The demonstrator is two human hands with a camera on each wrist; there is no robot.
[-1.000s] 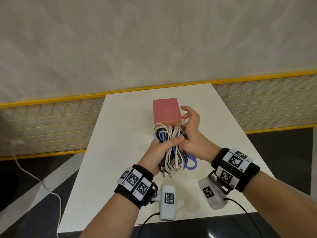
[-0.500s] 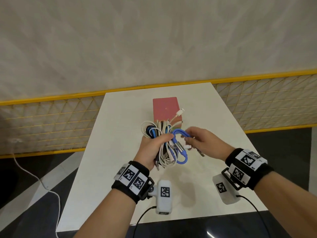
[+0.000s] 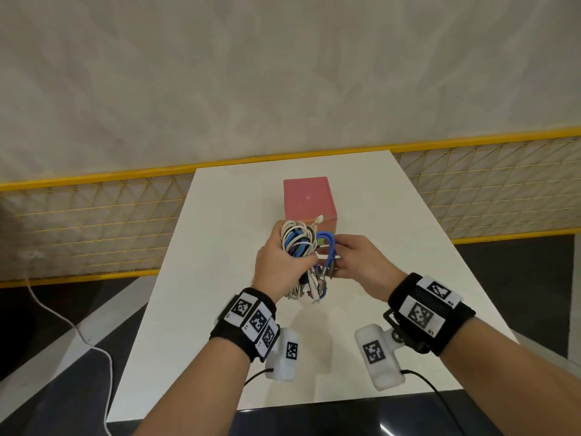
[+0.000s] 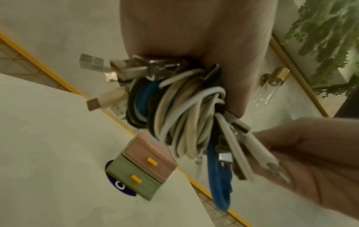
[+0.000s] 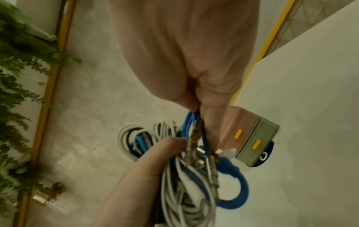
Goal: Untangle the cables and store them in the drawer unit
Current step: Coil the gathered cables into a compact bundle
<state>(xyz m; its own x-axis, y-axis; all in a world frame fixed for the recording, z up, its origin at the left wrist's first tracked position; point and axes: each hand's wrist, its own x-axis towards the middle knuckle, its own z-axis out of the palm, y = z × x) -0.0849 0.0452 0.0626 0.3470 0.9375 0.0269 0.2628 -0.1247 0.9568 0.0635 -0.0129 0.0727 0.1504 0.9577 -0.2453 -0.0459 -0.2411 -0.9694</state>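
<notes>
Blue cable [image 3: 328, 253] pinched by right hand [image 3: 361, 262] w/ left hand [image 3: 278, 269] gripping the cable bundle [image 3: 298, 243]: a hard tug prob tightens knots.

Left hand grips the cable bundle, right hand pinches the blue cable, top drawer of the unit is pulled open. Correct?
Not quite: both drawers of the drawer unit are closed, as the left wrist view shows. The rest holds: the left hand grips the cable bundle and the right hand pinches the blue cable.
</notes>
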